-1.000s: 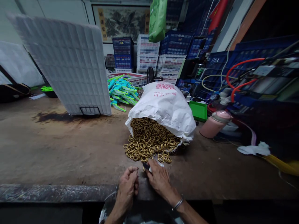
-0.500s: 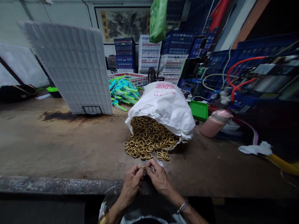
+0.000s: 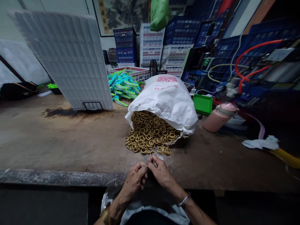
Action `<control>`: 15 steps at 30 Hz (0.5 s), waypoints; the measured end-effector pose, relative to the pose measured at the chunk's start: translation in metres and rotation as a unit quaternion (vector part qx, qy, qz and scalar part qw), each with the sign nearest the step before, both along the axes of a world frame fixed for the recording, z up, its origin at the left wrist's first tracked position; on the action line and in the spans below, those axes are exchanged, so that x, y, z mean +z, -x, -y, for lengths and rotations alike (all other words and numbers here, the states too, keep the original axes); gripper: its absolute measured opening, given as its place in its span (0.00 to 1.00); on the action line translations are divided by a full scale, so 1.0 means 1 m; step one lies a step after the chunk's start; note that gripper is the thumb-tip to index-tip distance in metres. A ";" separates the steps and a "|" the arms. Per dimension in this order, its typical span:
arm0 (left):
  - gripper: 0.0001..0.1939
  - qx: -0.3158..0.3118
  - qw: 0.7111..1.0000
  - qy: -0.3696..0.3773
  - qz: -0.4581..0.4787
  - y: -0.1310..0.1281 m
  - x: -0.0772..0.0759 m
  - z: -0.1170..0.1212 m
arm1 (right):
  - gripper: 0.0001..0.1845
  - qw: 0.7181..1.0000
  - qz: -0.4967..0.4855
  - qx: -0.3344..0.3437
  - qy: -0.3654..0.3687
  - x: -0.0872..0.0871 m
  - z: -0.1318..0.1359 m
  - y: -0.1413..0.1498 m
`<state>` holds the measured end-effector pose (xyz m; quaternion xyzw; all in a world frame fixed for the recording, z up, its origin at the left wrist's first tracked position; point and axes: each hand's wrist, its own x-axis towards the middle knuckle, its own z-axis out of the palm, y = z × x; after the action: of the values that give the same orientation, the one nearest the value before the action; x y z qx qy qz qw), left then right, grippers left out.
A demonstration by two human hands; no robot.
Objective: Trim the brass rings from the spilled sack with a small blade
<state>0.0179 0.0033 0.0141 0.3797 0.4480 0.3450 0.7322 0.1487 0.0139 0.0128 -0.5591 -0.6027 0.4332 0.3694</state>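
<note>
The left hand (image 3: 136, 175) is positioned above the front edge of the bench (image 3: 70, 147), fingers curled and thumb closed against the forefinger. Whether an item is pinched between them cannot be determined. The right hand (image 3: 160, 171) is directly beside it, with the fingertips of both hands meeting or nearly meeting. Its fingers are bent inward, gripping a slim, pale object (image 3: 155, 163) between thumb and forefinger; most of this object is concealed. A metal bracelet (image 3: 184, 200) encircles the right wrist.

The brass-coloured rings (image 3: 147, 134) are located just beyond the fingertips. They fill the mouth of a white sack (image 3: 164, 100), which lies on its side with the opening toward the person, and spill onto the bench in a loose heap. The nearest rings lie close to the right hand.

Left of the sack is a pile of turquoise and lime-green pieces (image 3: 125, 87). Further left, a tall white ribbed panel (image 3: 70, 62) stands tilted above a black wire stand (image 3: 92, 105). To the right of the sack are a green tray (image 3: 202, 104) and a pink bottle (image 3: 220, 118). Stacked crates (image 3: 151, 47) occupy the background.
</note>
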 end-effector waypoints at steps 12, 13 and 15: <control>0.18 0.032 0.998 -0.041 -0.024 -0.003 0.007 0.001 | 0.18 0.951 0.294 0.080 -0.056 -0.013 0.012 -0.011; 0.19 0.035 0.998 -0.042 -0.030 -0.004 0.007 0.001 | 0.18 0.947 0.304 0.086 -0.056 -0.013 0.013 -0.011; 0.19 0.036 0.998 -0.045 -0.034 -0.004 0.007 0.002 | 0.18 0.942 0.316 0.094 -0.061 -0.013 0.014 -0.011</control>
<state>0.0219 0.0017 0.0208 0.4074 0.4703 0.3776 0.6858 0.1594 -0.0002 -0.0007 -0.5846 -0.7634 0.2295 0.1509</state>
